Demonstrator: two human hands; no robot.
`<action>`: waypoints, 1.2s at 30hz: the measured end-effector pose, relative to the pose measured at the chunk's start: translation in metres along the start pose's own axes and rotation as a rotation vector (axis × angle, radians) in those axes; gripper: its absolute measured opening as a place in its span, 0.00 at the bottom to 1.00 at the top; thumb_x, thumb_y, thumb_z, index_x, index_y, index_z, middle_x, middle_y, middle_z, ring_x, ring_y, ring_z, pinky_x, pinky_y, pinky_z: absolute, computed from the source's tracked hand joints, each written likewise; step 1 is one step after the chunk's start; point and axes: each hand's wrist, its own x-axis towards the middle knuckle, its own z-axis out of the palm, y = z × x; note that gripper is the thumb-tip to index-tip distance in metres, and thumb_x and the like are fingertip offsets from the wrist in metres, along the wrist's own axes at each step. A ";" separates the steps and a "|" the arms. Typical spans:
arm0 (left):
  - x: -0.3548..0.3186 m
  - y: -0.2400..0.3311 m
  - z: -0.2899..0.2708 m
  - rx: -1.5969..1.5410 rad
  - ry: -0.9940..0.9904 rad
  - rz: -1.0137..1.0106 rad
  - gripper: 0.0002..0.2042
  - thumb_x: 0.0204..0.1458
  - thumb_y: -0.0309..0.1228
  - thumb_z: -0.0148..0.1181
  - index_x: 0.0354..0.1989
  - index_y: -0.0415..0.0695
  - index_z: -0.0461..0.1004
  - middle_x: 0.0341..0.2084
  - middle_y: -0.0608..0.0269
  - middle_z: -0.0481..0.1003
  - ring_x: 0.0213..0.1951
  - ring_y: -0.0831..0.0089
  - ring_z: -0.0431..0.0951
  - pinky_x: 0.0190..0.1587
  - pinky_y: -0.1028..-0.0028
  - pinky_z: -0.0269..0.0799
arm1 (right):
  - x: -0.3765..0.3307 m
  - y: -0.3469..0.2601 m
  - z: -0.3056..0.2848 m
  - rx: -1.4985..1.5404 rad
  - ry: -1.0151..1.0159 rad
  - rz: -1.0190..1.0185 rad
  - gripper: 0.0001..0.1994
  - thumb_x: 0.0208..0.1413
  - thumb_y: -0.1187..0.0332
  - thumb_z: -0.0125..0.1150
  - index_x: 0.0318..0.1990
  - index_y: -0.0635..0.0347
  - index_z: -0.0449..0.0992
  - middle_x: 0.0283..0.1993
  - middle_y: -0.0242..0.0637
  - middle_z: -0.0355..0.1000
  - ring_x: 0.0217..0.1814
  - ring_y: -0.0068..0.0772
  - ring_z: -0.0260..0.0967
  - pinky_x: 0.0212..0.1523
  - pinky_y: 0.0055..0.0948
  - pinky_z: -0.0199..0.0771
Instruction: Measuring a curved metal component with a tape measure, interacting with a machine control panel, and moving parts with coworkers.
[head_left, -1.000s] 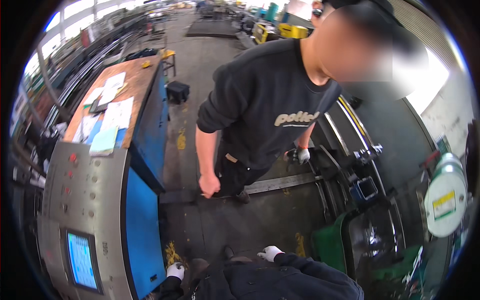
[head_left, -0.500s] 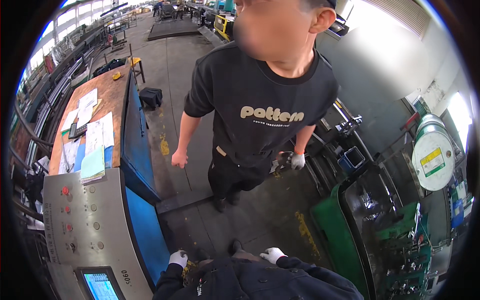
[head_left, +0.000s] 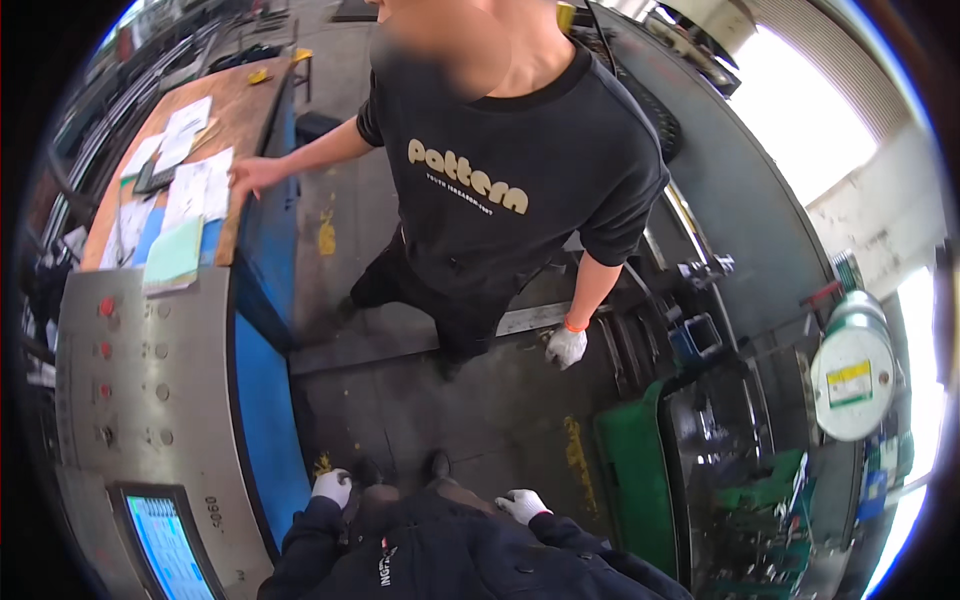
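Observation:
My left hand [head_left: 333,486], in a white knit glove, hangs beside the blue side panel of the control cabinet. Its fingers are loosely bent, and I see nothing held in them. On the other side of my body, my right hand [head_left: 522,505], gloved the same way, hangs in the air with its fingers loosely apart, holding nothing. Neither hand touches anything that I can make out. Facing me stands a co-worker [head_left: 500,190] in a black sweatshirt. Their gloved hand [head_left: 567,346] hangs low, while their bare hand [head_left: 258,175] reaches the edge of the wooden desk.
The steel control panel [head_left: 165,350] has buttons and a lit screen [head_left: 170,545]. Papers [head_left: 198,190] and a calculator [head_left: 155,178] lie on the wooden desk [head_left: 240,95]. At right are a green machine [head_left: 632,480] and a drum [head_left: 852,385]. Yellow marks streak the dark floor.
The co-worker has stepped nearer and to the left, and their bare hand has moved onto the desk edge. My view has shifted; my hands still hang at my sides.

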 end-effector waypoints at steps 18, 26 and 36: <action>-0.025 -0.023 0.037 -0.035 0.020 -0.236 0.14 0.57 0.39 0.56 0.47 0.51 0.83 0.42 0.50 0.82 0.47 0.50 0.82 0.53 0.55 0.77 | 0.034 0.005 -0.031 -0.108 -0.047 0.081 0.27 0.59 0.44 0.60 0.38 0.65 0.85 0.33 0.53 0.80 0.41 0.50 0.81 0.46 0.41 0.77; -0.015 -0.020 0.024 -0.058 0.053 -0.263 0.14 0.57 0.39 0.56 0.47 0.50 0.82 0.43 0.50 0.82 0.47 0.49 0.82 0.53 0.55 0.77 | 0.049 -0.025 -0.037 -0.102 -0.006 0.031 0.27 0.58 0.43 0.60 0.35 0.64 0.84 0.30 0.52 0.79 0.38 0.49 0.81 0.42 0.41 0.77; -0.018 -0.029 0.026 -0.052 0.053 -0.249 0.15 0.55 0.36 0.54 0.46 0.47 0.83 0.43 0.49 0.83 0.46 0.50 0.82 0.53 0.57 0.77 | 0.046 -0.028 -0.035 -0.144 -0.028 0.032 0.26 0.58 0.44 0.62 0.40 0.64 0.85 0.35 0.52 0.81 0.42 0.49 0.81 0.46 0.40 0.77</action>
